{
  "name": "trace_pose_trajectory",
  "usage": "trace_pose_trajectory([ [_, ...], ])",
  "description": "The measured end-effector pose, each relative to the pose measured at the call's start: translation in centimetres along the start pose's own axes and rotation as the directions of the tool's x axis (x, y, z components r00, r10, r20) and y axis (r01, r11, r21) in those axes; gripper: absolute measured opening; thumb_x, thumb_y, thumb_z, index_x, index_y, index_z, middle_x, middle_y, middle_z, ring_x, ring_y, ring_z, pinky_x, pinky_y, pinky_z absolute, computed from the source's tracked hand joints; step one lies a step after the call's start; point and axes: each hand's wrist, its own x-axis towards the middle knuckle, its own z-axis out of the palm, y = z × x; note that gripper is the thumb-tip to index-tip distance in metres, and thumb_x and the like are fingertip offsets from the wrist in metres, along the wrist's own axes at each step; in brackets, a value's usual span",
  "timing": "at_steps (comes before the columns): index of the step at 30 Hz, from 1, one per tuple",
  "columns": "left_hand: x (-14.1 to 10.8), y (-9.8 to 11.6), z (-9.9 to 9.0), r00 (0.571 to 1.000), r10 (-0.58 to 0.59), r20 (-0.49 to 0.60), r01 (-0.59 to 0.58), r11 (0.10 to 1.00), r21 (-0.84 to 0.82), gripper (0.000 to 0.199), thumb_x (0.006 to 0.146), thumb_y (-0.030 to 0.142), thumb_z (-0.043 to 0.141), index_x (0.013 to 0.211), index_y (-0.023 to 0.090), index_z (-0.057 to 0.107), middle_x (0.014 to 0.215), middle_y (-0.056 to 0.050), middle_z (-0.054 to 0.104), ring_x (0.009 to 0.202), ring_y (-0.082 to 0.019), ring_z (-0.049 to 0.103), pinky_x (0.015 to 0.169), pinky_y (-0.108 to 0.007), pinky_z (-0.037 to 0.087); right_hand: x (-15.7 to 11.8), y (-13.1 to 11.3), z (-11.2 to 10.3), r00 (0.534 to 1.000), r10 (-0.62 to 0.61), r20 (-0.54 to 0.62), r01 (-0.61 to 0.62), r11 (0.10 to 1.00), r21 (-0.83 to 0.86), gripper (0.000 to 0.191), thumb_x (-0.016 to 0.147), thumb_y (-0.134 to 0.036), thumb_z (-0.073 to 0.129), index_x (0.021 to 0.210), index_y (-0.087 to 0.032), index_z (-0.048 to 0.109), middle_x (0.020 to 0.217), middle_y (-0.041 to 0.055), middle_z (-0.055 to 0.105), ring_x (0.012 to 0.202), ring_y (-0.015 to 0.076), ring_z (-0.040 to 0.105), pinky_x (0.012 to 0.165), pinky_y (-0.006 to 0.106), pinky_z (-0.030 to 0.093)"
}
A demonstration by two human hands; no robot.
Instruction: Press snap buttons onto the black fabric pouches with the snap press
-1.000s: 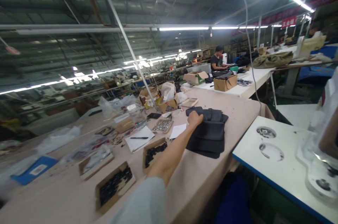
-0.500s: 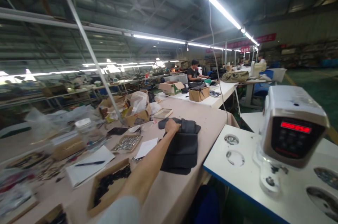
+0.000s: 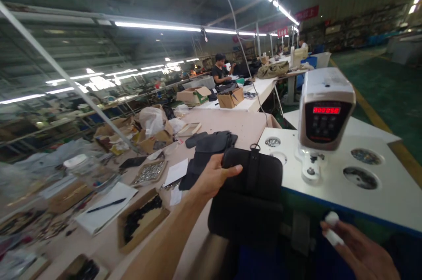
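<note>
My left hand (image 3: 214,179) grips a black pouch (image 3: 253,170) by its left edge, thumb on top. The pouch has a flap with a strap and a small ring at its upper edge, and its lower part hangs over the table's edge. My right hand (image 3: 359,245) is low at the right, in front of the white machine table; its thumb and a fingertip carry white coverings and are slightly apart, with nothing visible between them. More black pouches (image 3: 211,146) lie stacked on the cloth-covered table behind the held one.
A press-like machine (image 3: 325,113) with a red digital display stands on a white table (image 3: 293,174) with round parts wells. To the left are a box of black parts (image 3: 145,223), a tray of metal pieces (image 3: 150,172), and paper with a pen (image 3: 105,205). A person (image 3: 222,71) sits farther back.
My left hand has lifted a black pouch off the stack and brought it nearer and to the right. My right hand has come into view. The camera has turned right.
</note>
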Motion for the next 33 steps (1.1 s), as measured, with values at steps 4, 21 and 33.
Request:
trace_pose_trajectory([
  [4,-2.9,-5.8,6.7,0.949,-0.179,0.26,0.204,0.976,-0.073,0.051,0.054,0.036,0.097,0.095,0.013,0.077,0.091,-0.008,0.077,0.082,-0.024,0.072,0.078,-0.035,0.059,2.3,-1.4,1.4,0.96,0.061,0.273,-0.196,0.842,0.503,0.057,0.077,-0.054,0.082,0.122,-0.02,0.076,0.122,0.0135,0.074,0.117,0.0354,0.067,0.098,0.041,0.057],
  [21,-1.7,-12.5,15.1,0.908,-0.239,0.344,0.3,0.944,-0.136,0.035,0.063,0.026,0.091,0.092,0.013,0.078,0.087,-0.006,0.075,0.075,-0.017,0.067,0.074,-0.028,0.054,7.3,-3.1,-1.9,0.913,-0.046,0.405,-0.097,0.941,0.325,0.04,0.078,-0.045,0.083,0.106,-0.017,0.082,0.093,0.0059,0.076,0.098,0.0305,0.067,0.086,0.034,0.05],
  [33,4.8,-14.7,19.5,0.907,-0.32,0.273,0.383,0.897,-0.22,0.045,0.051,0.026,0.096,0.089,0.009,0.078,0.093,-0.015,0.078,0.082,-0.03,0.074,0.078,-0.041,0.062,13.2,0.7,-1.2,0.914,0.152,0.377,-0.263,0.928,0.265,0.034,0.069,-0.035,0.08,0.095,-0.013,0.081,0.084,0.0057,0.075,0.081,0.026,0.068,0.071,0.03,0.049],
])
